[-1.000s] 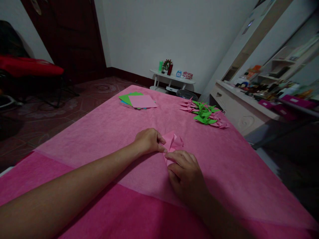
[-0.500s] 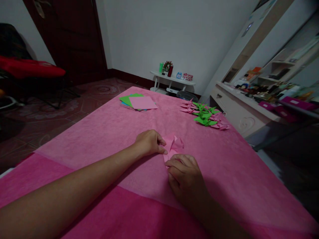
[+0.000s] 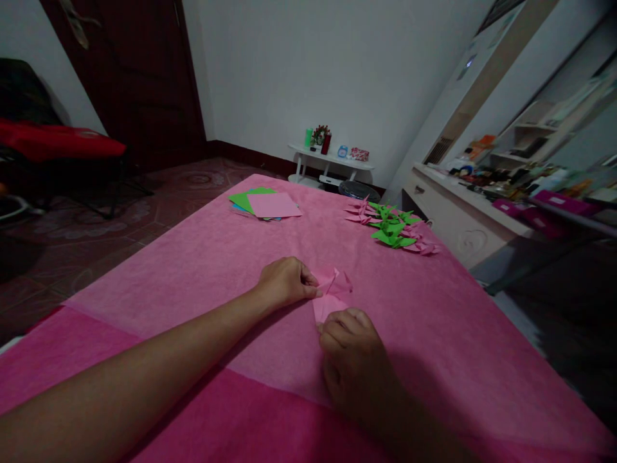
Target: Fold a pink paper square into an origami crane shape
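Observation:
A partly folded sheet of pink origami paper (image 3: 332, 297) lies on the pink cloth (image 3: 202, 270), with a creased flap standing up at its far right. My left hand (image 3: 288, 281) pinches the paper's left side between thumb and fingers. At the near end, my right hand (image 3: 351, 344) has its fingers curled over the paper and grips its lower edge; part of the sheet is hidden under these fingers.
Stacked square papers (image 3: 274, 204), pink on top with green and blue below, lie at the far left of the table. Folded green and pink paper cranes (image 3: 393, 228) cluster at the far right. Beyond stand a white shelf (image 3: 332, 157) and a cluttered dresser (image 3: 463, 206).
My right hand has drawn slightly towards me, showing more of the paper's near part. The raised flap sits a little lower. My left hand keeps its pinch.

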Tool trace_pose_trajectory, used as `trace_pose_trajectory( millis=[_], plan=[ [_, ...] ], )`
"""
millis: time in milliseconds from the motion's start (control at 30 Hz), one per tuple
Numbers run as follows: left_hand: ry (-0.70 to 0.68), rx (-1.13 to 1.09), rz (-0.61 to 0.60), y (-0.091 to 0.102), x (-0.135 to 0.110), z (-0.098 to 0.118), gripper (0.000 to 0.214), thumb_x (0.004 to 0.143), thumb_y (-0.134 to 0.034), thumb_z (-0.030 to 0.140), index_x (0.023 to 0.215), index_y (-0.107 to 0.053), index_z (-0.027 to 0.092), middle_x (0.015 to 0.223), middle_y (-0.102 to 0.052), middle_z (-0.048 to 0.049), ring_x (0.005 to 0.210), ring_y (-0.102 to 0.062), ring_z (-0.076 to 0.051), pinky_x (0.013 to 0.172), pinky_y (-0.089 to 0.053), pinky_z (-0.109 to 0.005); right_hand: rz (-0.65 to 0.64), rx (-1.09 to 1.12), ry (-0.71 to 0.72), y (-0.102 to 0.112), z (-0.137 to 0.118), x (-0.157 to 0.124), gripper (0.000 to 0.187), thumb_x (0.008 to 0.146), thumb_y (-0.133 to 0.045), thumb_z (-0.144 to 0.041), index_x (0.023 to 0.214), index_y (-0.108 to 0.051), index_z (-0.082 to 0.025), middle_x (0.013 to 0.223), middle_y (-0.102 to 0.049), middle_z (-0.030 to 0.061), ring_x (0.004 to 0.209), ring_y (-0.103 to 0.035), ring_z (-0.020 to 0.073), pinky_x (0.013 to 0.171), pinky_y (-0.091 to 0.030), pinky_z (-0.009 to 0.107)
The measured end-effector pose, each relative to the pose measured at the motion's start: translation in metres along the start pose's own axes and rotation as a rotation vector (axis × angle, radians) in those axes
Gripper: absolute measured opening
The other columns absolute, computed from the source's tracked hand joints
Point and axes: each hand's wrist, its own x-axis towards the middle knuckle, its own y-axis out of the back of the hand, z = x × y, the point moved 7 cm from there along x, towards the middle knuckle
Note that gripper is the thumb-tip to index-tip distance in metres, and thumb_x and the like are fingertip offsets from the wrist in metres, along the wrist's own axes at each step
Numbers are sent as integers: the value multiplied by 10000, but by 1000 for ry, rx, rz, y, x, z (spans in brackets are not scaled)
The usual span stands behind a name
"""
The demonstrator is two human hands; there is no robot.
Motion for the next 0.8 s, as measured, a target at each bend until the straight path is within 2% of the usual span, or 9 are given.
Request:
trace_pose_trajectory(
  millis=[233,400,567,700,800],
  plan=[
    [5,46,82,1,-6,6,253,721,-610,486,726,-745,272,768,-720,2,668,-617,-158,535,-301,-249,-16,7,-36,-3,4,-1,118,648,-487,-65,693,-534,-164,724,-539,47,742,-433,198,725,-327,353],
    [12,25,128,3,-9,7,225,726,-620,468,753,-742,281,798,-720,8,705,-619,-164,556,-310,-253,-28,0,-51,-3,4,0,114,653,-491,-75,701,-536,-169,730,-549,41,742,-432,192,741,-325,350],
    [33,23,195,5,-12,12,262,732,-609,503,692,-722,270,791,-699,13,709,-610,-166,558,-311,-254,-50,1,-64,-6,5,-2,132,631,-495,-75,712,-537,-170,765,-573,44,769,-437,196,772,-316,358],
    [-19,9,260,6,-11,19,263,736,-617,507,726,-718,264,817,-670,9,728,-596,-160,571,-333,-248,-49,0,-50,-7,5,-2,124,629,-494,-79,706,-533,-168,762,-573,50,760,-436,198,748,-311,360],
    [-85,-36,262,3,-8,21,227,752,-623,455,796,-725,257,876,-650,-1,743,-588,-149,609,-373,-244,-35,-10,-25,-7,4,-2,114,632,-502,-98,717,-539,-164,768,-574,57,755,-432,200,735,-309,366]
  ],
)
